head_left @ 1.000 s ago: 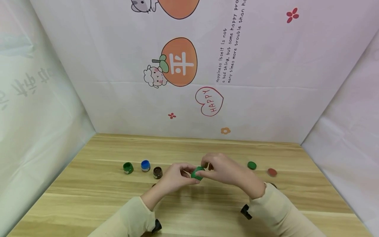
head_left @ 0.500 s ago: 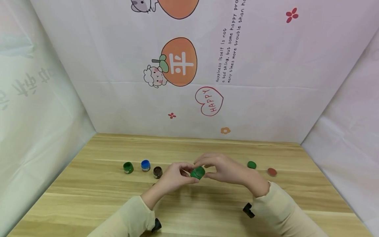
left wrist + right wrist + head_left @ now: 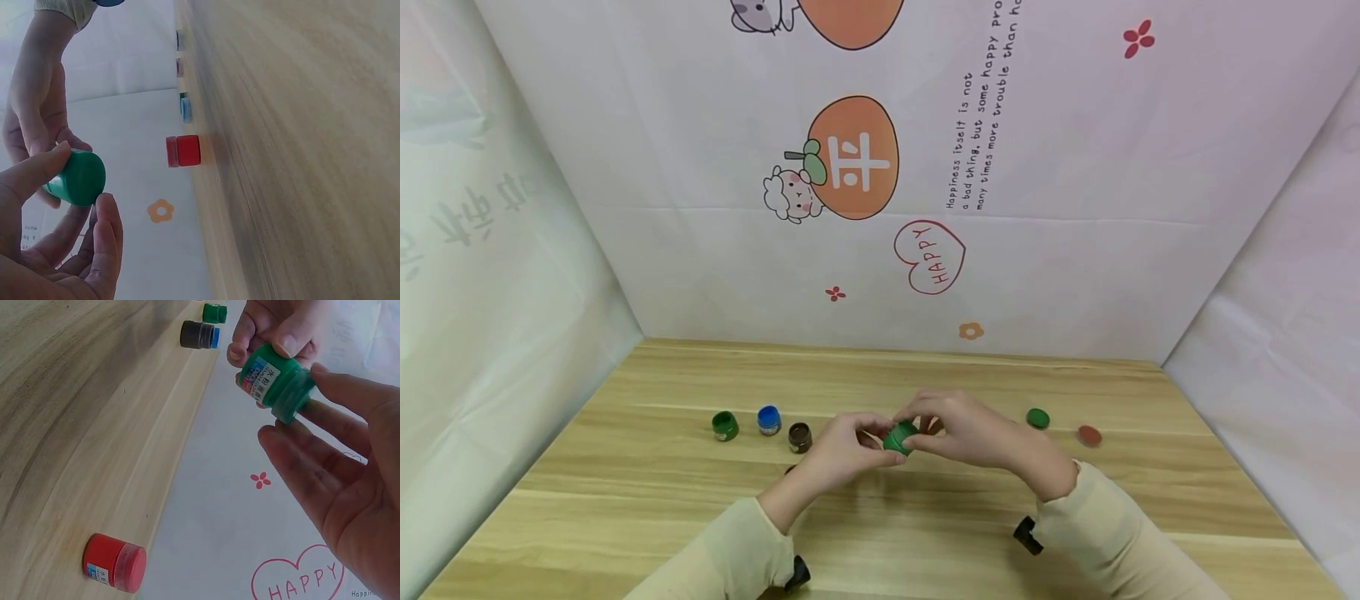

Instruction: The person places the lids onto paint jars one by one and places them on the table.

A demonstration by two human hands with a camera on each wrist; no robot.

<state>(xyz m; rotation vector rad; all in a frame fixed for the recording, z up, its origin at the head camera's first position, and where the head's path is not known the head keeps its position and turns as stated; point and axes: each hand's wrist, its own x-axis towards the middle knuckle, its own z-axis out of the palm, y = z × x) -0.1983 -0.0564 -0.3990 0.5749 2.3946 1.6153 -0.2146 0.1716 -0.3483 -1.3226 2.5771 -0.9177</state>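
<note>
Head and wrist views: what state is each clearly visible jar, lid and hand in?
Held jar: seemingly closed, tilted
Red jar: closed, upright
Green jar: open, upright
Blue jar: open, upright
Brown jar: open, upright
Green lid: off, lying flat
Red lid: off, lying flat
Left hand: gripping held jar
Right hand: gripping held jar

Enclosed tabletop booth, one; home, office or lab setting cannot be told. Table (image 3: 887,542): pale wood-grain top, running back to the far wall. Far wall (image 3: 700,167): white sheeting, creased, printed sideways with orange fruit (image 3: 880,125), cartoon animals (image 3: 790,193), a red heart (image 3: 946,250) marked "HAPPY" and English text (image 3: 981,142). Left wall (image 3: 512,292), right wall (image 3: 1292,350): pale wrinkled sheeting. Paint jars (image 3: 725,426), lids (image 3: 1038,418): small, assorted colours, on the table.
</note>
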